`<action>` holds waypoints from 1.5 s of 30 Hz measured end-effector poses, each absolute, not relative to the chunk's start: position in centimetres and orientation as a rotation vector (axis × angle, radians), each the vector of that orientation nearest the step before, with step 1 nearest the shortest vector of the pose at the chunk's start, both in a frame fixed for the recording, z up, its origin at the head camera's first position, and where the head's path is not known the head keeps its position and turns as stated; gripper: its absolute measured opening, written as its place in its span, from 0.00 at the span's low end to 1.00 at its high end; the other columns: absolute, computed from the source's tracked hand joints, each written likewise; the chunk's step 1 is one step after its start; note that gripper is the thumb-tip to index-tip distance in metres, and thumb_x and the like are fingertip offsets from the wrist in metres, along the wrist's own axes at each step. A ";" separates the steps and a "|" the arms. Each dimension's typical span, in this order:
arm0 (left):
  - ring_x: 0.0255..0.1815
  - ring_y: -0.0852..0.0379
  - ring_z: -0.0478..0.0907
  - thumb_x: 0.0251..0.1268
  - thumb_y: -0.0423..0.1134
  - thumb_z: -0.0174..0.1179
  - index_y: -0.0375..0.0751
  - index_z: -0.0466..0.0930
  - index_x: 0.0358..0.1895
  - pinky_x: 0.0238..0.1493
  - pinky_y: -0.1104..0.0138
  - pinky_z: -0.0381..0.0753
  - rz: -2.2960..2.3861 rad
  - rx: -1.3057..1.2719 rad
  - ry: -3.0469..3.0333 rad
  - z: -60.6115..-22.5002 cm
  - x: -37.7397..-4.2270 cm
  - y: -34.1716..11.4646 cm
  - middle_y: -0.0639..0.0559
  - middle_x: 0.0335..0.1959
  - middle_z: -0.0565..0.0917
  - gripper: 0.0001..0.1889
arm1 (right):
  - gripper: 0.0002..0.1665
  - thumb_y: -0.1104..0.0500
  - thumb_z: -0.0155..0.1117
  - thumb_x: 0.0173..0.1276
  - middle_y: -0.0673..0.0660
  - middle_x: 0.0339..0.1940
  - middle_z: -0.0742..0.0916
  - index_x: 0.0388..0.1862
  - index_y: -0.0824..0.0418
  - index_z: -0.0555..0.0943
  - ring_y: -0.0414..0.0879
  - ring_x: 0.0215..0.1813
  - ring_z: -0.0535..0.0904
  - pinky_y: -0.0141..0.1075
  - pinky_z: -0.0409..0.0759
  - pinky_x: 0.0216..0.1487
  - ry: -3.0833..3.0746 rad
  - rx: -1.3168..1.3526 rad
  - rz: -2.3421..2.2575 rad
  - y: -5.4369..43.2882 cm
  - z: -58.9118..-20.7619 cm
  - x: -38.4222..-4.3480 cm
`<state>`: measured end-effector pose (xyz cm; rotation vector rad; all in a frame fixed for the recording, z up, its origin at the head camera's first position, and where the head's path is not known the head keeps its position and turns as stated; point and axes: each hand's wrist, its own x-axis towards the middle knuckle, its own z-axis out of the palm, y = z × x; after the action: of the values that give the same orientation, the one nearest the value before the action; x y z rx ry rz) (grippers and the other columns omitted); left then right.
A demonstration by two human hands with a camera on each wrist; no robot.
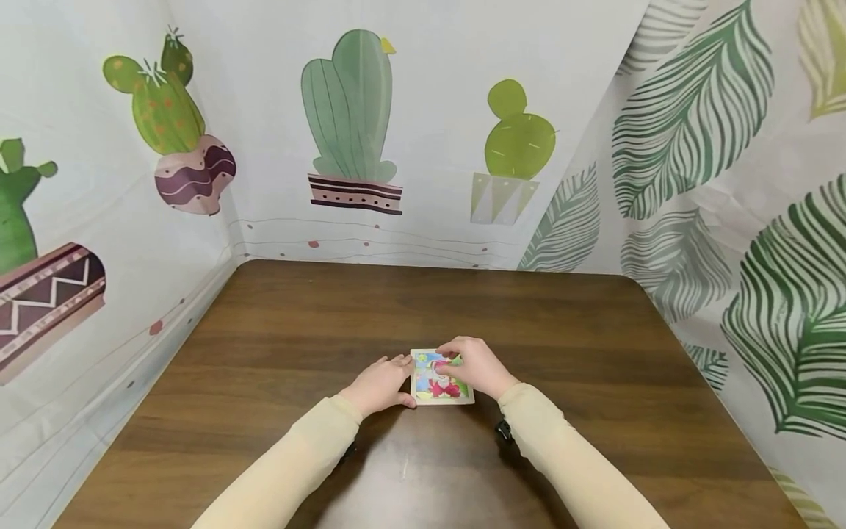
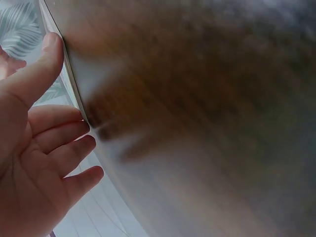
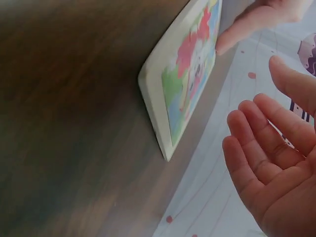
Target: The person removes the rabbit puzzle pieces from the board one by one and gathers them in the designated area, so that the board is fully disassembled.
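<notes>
A small square picture puzzle [image 1: 441, 388] lies flat on the brown table. It has a pale frame and a colourful picture with a pink figure; in the right wrist view the puzzle [image 3: 195, 69] appears tilted by the camera angle. My left hand [image 1: 380, 386] rests against its left edge, thumb near the front corner and fingers fairly straight along the side. In the left wrist view, that hand [image 2: 44, 143] touches the thin edge. Over the puzzle's right side hovers my right hand [image 1: 481, 367]. From the right wrist, this hand [image 3: 276, 158] shows loosely bent fingers, thumb apart, nothing between them.
The wooden table [image 1: 317, 316] extends around the puzzle on all sides. Behind it hangs a white cloth [image 1: 436, 132] printed with cacti, and a leaf-patterned cloth [image 1: 694, 147] covers the right side. Cream sleeves [image 1: 291, 463] cover both arms.
</notes>
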<state>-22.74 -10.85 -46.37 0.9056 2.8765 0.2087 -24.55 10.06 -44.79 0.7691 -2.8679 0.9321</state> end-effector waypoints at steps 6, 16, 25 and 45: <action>0.63 0.45 0.72 0.47 0.58 0.68 0.31 0.74 0.59 0.63 0.55 0.68 0.154 0.954 2.903 -46.4 -23.0 -10.5 0.37 0.60 0.76 0.40 | 0.13 0.60 0.71 0.57 0.55 0.34 0.87 0.40 0.64 0.86 0.45 0.35 0.80 0.37 0.80 0.40 -2.895 0.716 0.904 8.6 -45.2 -25.2; 0.60 0.46 0.75 0.43 0.58 0.69 0.32 0.77 0.57 0.57 0.59 0.74 0.181 0.999 2.894 -46.5 -23.3 -10.4 0.37 0.58 0.77 0.40 | 0.10 0.59 0.69 0.59 0.52 0.33 0.86 0.39 0.62 0.86 0.39 0.32 0.77 0.35 0.78 0.39 -2.954 0.757 0.805 7.7 -46.8 -26.6; 0.43 0.47 0.81 0.40 0.58 0.72 0.35 0.80 0.45 0.46 0.61 0.79 0.149 1.023 2.929 -46.1 -23.5 -10.1 0.43 0.47 0.83 0.33 | 0.12 0.61 0.71 0.57 0.54 0.37 0.85 0.41 0.61 0.86 0.43 0.37 0.77 0.38 0.78 0.43 -2.995 0.871 0.752 7.0 -46.4 -27.3; 0.35 0.51 0.81 0.34 0.57 0.74 0.45 0.81 0.30 0.40 0.62 0.79 0.146 1.074 2.971 -46.6 -24.0 -10.6 0.52 0.37 0.85 0.22 | 0.06 0.63 0.72 0.53 0.49 0.32 0.87 0.30 0.56 0.85 0.42 0.34 0.79 0.37 0.79 0.40 -2.980 1.106 0.375 5.2 -45.7 -28.9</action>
<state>-23.96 -10.55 -46.56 1.0745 2.9707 0.1460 -28.87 5.21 -45.66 1.1059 -2.9796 0.3753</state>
